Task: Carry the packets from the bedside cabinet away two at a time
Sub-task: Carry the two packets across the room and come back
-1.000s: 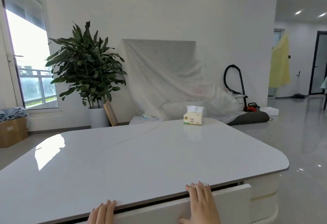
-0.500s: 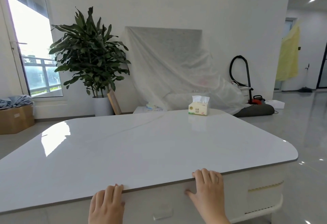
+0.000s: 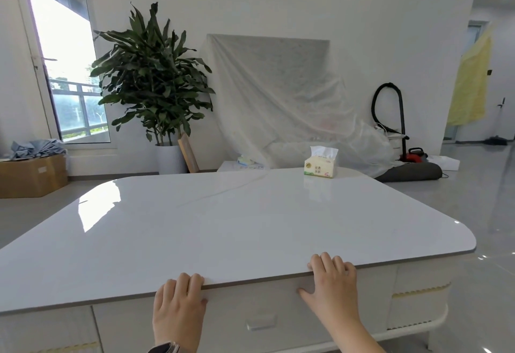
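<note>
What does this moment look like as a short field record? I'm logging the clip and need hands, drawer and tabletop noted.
left hand: flat against the drawer front, fingertips at the tabletop edge
right hand: flat against the same drawer front, fingers over the edge
drawer: appears shut, handle between the hands
white table: glossy top, carries only a tissue box at its far side
packets: none visible
background: potted plant, cardboard box, vacuum cleaner on the floor

Glossy white tabletop (image 3: 223, 227), rounded corners. Tissue pack (image 3: 320, 167) upright near far edge, right of centre.
</note>
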Demonstrator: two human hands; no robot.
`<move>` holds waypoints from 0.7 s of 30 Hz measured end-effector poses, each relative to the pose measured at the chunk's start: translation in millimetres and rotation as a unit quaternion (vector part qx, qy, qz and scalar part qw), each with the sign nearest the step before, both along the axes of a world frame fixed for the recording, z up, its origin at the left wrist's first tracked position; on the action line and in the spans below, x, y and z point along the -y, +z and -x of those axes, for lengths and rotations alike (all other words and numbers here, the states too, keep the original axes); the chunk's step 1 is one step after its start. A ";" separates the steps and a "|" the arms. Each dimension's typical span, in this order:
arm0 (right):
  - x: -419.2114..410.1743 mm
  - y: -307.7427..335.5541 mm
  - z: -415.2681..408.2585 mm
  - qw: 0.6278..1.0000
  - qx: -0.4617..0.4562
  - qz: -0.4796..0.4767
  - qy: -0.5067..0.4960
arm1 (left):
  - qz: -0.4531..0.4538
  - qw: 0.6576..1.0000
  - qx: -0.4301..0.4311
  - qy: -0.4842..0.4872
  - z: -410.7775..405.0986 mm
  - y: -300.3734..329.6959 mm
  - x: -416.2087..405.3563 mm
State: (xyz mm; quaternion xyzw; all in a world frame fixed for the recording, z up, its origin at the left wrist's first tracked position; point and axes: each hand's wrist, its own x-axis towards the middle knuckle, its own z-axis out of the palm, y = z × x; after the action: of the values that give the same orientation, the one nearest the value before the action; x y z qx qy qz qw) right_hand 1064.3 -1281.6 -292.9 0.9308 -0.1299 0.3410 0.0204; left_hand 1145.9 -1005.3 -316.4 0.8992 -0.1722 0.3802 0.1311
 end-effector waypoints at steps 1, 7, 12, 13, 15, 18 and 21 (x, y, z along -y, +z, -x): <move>-0.3 3.4 1.0 1.000 -0.013 -0.004 0.000 | -0.001 1.000 -0.018 -0.010 1.6 2.5 -0.2; -4.9 20.6 3.8 0.996 -0.078 -0.042 -0.001 | -0.008 0.996 -0.078 -0.035 8.6 17.0 -2.7; -4.1 27.4 6.9 0.990 -0.134 -0.036 0.001 | -0.025 0.993 -0.108 -0.034 15.6 25.9 -3.4; -4.4 29.7 7.0 0.991 -0.133 -0.028 0.003 | -0.027 0.993 -0.114 -0.032 17.4 27.8 -3.6; -4.0 35.1 8.1 0.987 -0.159 -0.036 0.006 | -0.029 0.991 -0.129 -0.028 19.8 31.0 -4.6; -6.1 43.6 9.4 0.983 -0.177 -0.050 0.001 | -0.029 0.990 -0.138 -0.023 21.0 36.8 -5.8; -4.3 46.4 8.1 0.980 -0.188 -0.056 0.000 | -0.028 0.989 -0.148 -0.008 19.8 41.0 -6.2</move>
State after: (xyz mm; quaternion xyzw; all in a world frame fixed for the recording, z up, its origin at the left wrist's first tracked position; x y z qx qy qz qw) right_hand 1056.3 -1277.3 -246.5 0.9780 -0.1426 0.1517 -0.0081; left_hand 1126.1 -999.1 -275.4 0.9474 -0.1685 0.2374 0.1331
